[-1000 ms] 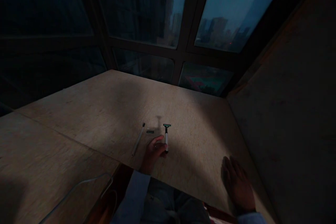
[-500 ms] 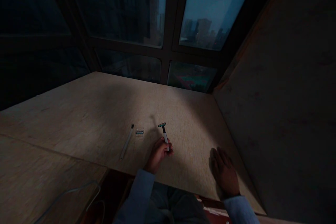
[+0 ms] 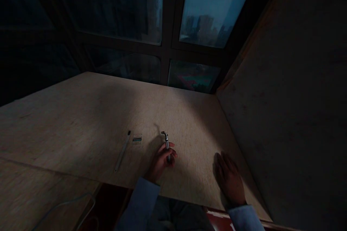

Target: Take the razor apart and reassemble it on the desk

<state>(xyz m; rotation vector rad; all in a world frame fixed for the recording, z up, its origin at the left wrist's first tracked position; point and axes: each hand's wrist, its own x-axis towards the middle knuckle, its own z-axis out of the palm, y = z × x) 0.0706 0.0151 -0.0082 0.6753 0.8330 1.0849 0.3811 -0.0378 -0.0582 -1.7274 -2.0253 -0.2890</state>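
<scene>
The razor (image 3: pixel 167 145) is gripped by its handle in the left hand (image 3: pixel 161 159), above the table (image 3: pixel 189 122). The right hand (image 3: pixel 230 180) is rested there, fingers extended. Leftward, a toothbrush (image 3: pixel 123 153) is laid beside a blade cartridge (image 3: pixel 137 139).

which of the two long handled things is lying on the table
The toothbrush, pale-handled with a dark head, left of the small blade pack. The razor is instead held up in the left hand.
</scene>
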